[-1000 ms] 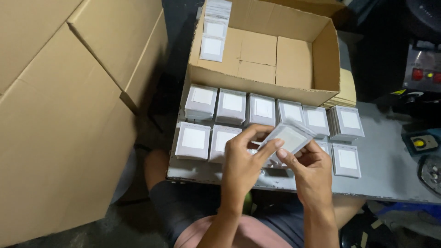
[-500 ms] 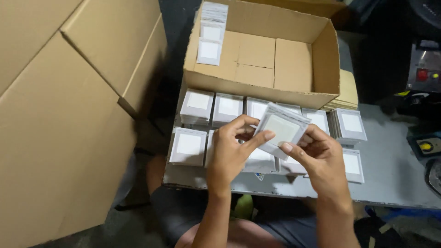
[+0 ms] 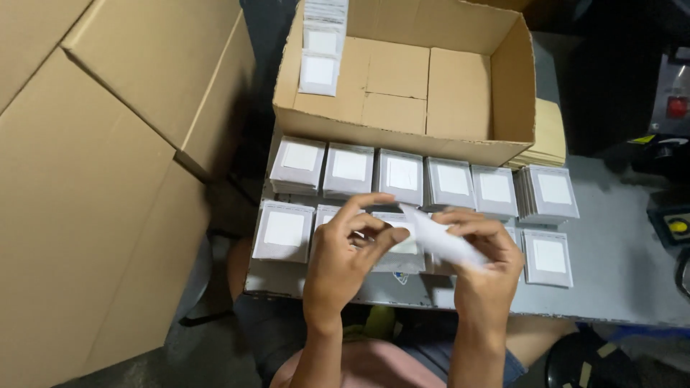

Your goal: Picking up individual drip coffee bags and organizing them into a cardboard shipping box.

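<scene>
Holding one small grey-and-white packet [image 3: 438, 241] between our left hand [image 3: 345, 251] and right hand [image 3: 485, 262], both pinched on it above the table edge, we judge little packed: few packets sit in the cardboard box [image 3: 460, 93], while stacks [image 3: 402, 176] wait.

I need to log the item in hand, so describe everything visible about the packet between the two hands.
The packet is a small, flat, pale grey-white square that looks like a thin plastic sleeve. It is tilted and blurred, so its face cannot be made out. The left hand pinches its left end and the right hand grips its right side. It is held above the stacks of similar packets on the grey table.
</scene>
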